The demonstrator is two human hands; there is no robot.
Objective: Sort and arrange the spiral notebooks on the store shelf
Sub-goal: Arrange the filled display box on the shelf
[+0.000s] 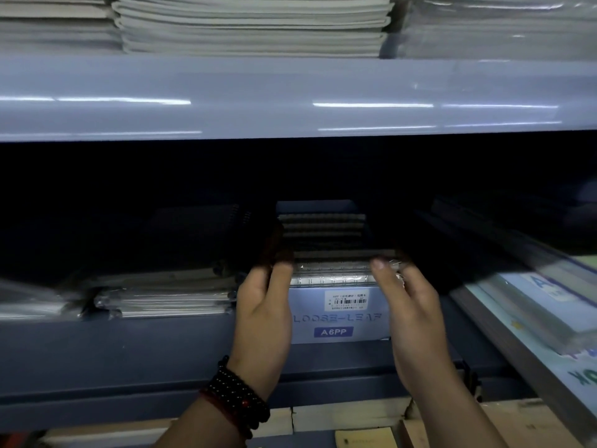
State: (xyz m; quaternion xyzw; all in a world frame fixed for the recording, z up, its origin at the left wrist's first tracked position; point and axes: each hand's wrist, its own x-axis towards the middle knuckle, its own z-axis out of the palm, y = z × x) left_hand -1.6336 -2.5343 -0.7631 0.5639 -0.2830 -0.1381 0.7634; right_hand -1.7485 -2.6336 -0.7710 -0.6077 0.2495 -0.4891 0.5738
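Bead bracelet [235, 396] on left wrist. Left hand [263, 305] grips left end of spiral notebooks [323, 234]. Right hand [410, 305] pinches right end, thumb on top. Notebooks between hands, in blue box [336, 318] on shelf [129, 350]. Wrapped stacks [168, 299] left of left hand.

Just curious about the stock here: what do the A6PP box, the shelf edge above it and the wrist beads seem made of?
A6PP box: likely matte printed cardboard, flat-faced with a stuck-on barcode label.
Shelf edge: glossy painted metal or plastic, streaked with light reflections.
Wrist beads: dark and shiny, perhaps stone or wood.
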